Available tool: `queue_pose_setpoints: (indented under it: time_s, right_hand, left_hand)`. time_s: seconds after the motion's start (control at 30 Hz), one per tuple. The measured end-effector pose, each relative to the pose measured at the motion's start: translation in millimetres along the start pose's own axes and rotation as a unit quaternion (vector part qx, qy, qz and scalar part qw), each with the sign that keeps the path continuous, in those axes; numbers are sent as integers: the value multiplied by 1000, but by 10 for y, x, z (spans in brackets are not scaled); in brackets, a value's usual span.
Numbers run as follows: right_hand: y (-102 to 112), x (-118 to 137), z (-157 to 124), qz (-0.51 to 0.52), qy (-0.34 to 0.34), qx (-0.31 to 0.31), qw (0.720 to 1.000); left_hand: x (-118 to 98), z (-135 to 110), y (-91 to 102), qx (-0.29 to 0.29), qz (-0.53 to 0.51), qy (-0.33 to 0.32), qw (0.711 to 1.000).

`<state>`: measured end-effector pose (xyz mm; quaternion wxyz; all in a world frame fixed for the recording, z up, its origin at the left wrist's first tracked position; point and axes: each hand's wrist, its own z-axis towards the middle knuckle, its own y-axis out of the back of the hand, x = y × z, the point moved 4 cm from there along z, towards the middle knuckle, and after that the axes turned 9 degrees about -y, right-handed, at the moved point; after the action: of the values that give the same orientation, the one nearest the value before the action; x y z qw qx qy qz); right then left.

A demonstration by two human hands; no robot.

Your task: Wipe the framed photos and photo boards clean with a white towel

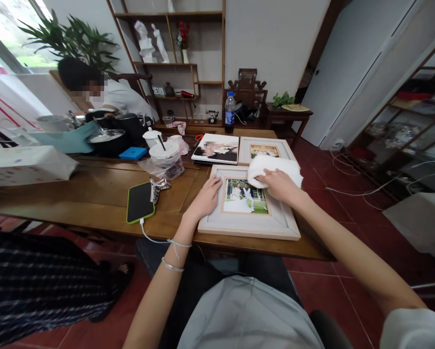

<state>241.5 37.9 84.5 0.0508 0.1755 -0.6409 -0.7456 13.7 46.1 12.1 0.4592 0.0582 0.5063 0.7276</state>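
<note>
A pale rectangular picture frame (249, 224) lies near, on the brown wooden table (101, 175); the left hand (206, 198), open on its left side, should brace it, and the right hand (281, 185), gripping a fluffy white cloth (275, 166), should press lightly.

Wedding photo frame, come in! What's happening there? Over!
Left hand resting on wedding photo frame, left side. Right hand on white towel. Towel hiding frame's upper right corner; second frame just beyond.
</note>
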Motion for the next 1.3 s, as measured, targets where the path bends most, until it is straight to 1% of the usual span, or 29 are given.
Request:
queue_pose_setpoints:
  time_s: [0.07, 0.23, 0.3, 0.37, 0.47, 0.6, 0.7, 0.83, 0.9, 0.97, 1.03, 1.13, 1.2, 1.3]
  right_hand:
    - [23, 154, 91, 19, 19, 5, 1000]
    - [32, 566, 271, 63, 121, -9, 991]
    - [6, 649, 299, 72, 140, -19, 987]
    - [-20, 660, 293, 75, 145, -22, 986]
    - [-33, 579, 218, 71, 148, -15, 986]
    - [15, 362, 40, 46, 130, -5, 990]
    - [79, 137, -105, 6, 91, 8, 996]
    - [187, -161, -270, -50, 5, 8, 999]
    - [224, -238, -330, -70, -21, -3, 997]
    - [227, -241, -369, -82, -29, -9, 996]
    - [203, -173, -391, -81, -28, -7, 996]
    - [168, 46, -414, -61, -13, 5, 998]
    - [176, 254, -438, -38, 15, 15, 999]
    - [240, 585, -491, 13, 79, 30, 996]
  left_hand:
    - [-6, 4, 2, 4, 1, 2, 1000]
    - [-32, 15, 22, -6, -5, -6, 1000]
    - [-50, 18, 33, -10, -6, -20, 1000]
    - [-58, 18, 37, -10, -4, -24, 1000]
    - [-43, 10, 32, -6, -3, -10, 1000]
    - [-21, -3, 16, 0, -3, 0, 1000]
    - [-15, -6, 14, 1, 0, 1, 1000]
    - [-14, -3, 20, 4, 0, 1, 1000]
    - [-15, -1, 23, 4, -1, 0, 1000]
    - [-15, 0, 24, 5, 0, 0, 1000]
    - [-12, 0, 24, 5, 0, 1, 1000]
    - [-8, -2, 20, 4, -2, -1, 1000]
    - [-6, -3, 17, 2, -2, -3, 1000]
    - [-4, -2, 13, 1, 2, -1, 1000]
